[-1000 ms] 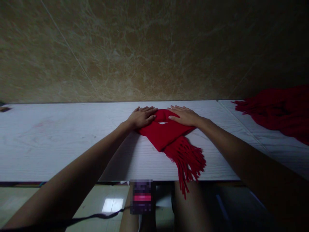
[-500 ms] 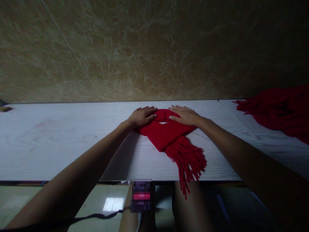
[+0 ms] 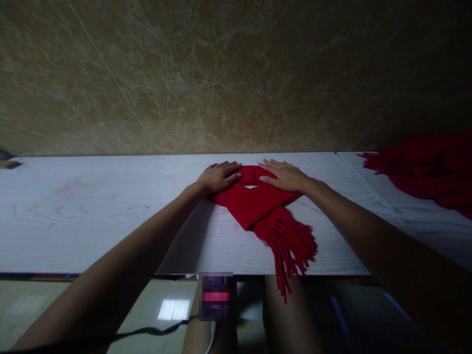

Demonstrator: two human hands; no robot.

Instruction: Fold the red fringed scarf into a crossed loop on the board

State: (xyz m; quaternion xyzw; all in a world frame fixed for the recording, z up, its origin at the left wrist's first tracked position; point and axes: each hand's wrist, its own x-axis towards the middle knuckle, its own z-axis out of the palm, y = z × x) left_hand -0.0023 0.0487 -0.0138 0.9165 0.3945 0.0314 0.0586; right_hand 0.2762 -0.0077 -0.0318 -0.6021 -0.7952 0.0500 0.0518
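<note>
A red fringed scarf lies folded into a loop on the white wood-grain table, with a small gap of tabletop showing inside the loop. Its fringe fans toward me, and some strands hang over the front edge. My left hand rests flat on the loop's upper left side, fingers stretched out. On the upper right side, my right hand lies flat in the same way, fingers slightly spread. The scarf's parts under both palms are hidden.
More red fringed cloth is heaped at the table's right end. Behind the table rises a brown marbled wall. A small wooden piece sits at the far left. Below the front edge, a pixelated device with a cable is by my legs.
Both hands stay flat on the scarf, which keeps its shape. Only a slight shift of the whole view is visible.
</note>
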